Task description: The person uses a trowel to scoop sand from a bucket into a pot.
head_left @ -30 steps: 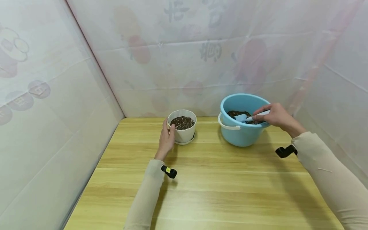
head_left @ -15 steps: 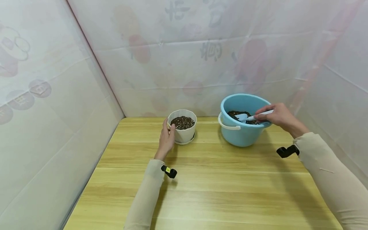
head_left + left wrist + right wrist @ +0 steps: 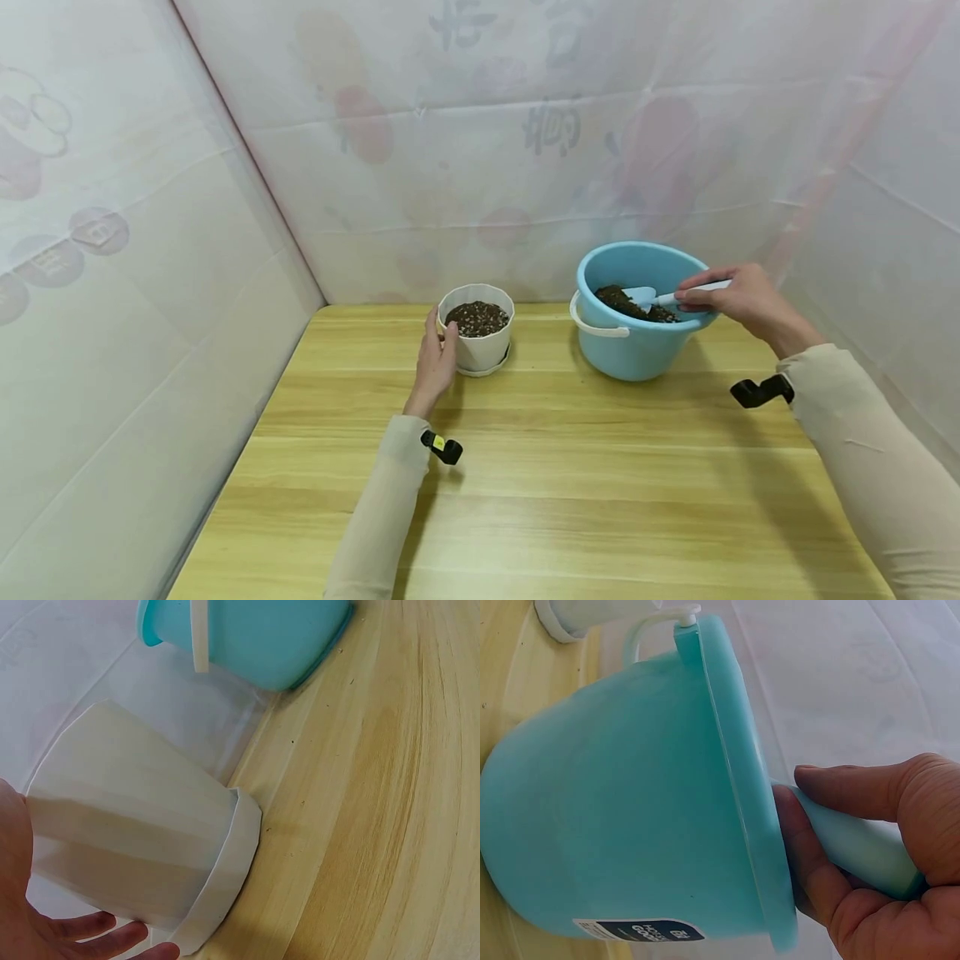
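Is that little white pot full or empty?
Full: the white pot shows dark soil almost to its rim.

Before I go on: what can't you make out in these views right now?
- Scoop blade load: head view, too small to tell.
- Bucket inside: right wrist view shows only the outer wall; the scoop blade is hidden behind the rim.
- Pot soil: left wrist view sees only its side.
- Left hand: cut off by the frame edge there.
- Bucket label text: blurred.

Bright, even, diffuse light, soft shadows; wide-angle bending at edges (wrist views especially).
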